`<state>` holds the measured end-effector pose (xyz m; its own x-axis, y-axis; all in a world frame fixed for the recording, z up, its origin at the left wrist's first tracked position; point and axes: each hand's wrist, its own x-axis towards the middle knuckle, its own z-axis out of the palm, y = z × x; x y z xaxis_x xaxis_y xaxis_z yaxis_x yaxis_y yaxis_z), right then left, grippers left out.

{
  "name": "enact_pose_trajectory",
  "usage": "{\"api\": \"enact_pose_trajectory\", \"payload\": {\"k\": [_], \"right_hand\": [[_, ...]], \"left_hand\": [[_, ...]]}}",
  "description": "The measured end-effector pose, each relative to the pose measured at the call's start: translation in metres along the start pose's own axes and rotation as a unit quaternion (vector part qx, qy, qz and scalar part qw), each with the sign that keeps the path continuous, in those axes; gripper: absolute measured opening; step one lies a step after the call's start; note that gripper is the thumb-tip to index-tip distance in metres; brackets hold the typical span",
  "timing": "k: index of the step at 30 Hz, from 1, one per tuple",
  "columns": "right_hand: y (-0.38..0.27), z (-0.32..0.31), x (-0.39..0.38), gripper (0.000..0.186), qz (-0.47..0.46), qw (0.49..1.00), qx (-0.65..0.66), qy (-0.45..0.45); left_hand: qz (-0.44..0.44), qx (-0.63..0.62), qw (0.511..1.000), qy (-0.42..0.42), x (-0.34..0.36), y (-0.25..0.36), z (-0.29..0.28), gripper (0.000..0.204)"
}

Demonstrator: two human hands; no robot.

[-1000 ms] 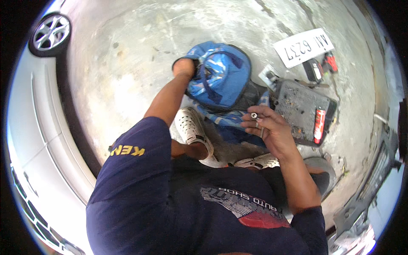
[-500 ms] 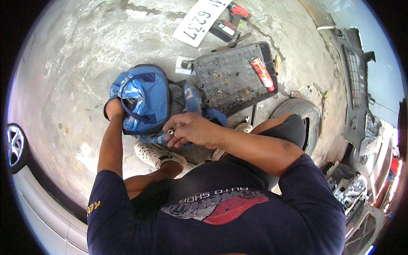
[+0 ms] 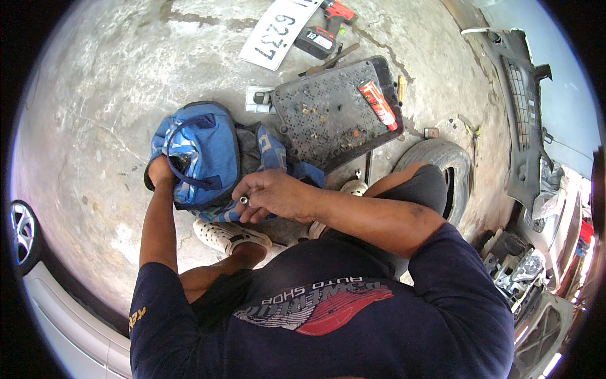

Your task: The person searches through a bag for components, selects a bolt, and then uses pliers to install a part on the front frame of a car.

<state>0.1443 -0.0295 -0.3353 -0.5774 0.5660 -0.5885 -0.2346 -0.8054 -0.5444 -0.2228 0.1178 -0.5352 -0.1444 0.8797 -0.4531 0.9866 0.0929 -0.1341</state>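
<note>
Partly inside the bag [image 3: 219, 140]: left hand [image 3: 161, 171], fingers hidden, hold cannot be told. Right of the bag: right hand [image 3: 267, 194], fingers half-curled round a socket [image 3: 243, 200].

The left hand [image 3: 163, 169] is partly hidden inside the blue bag [image 3: 221, 140]. The right hand [image 3: 270, 194] holds a metal socket [image 3: 243, 200]. Near the bag, a red tube [image 3: 379, 106] lies on a black tray [image 3: 315, 93].

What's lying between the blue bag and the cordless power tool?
The head view shows a small pale packet with a dark piece on it, between the blue bag and the power tool.
</note>
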Motion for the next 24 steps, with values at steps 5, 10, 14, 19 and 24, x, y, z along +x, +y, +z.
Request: {"api": "enact_pose_trajectory", "payload": {"k": [5, 10, 14, 19, 24], "right_hand": [[-0.001, -0.002, -0.001, 0.031, 0.004, 1.000, 0.000, 0.006], [0.000, -0.003, -0.001, 0.031, -0.005, 1.000, -0.002, 0.004], [0.001, -0.004, 0.002, 0.032, 0.000, 1.000, 0.000, 0.007], [0.000, -0.002, 0.002, 0.033, 0.006, 1.000, -0.005, 0.020], [-0.007, -0.001, -0.001, 0.033, 0.033, 0.999, -0.010, 0.018]], "left_hand": [[0.002, 0.029, 0.999, -0.018, -0.004, 0.008, -0.005, 0.031], [0.016, 0.026, 1.000, -0.004, -0.003, 0.004, -0.005, 0.032], [0.013, 0.026, 0.999, -0.021, 0.000, 0.000, 0.001, 0.034], [0.008, 0.004, 1.000, -0.010, 0.000, 0.004, 0.003, 0.035], [0.014, -0.002, 1.000, -0.024, 0.009, 0.000, 0.004, 0.032]]}}
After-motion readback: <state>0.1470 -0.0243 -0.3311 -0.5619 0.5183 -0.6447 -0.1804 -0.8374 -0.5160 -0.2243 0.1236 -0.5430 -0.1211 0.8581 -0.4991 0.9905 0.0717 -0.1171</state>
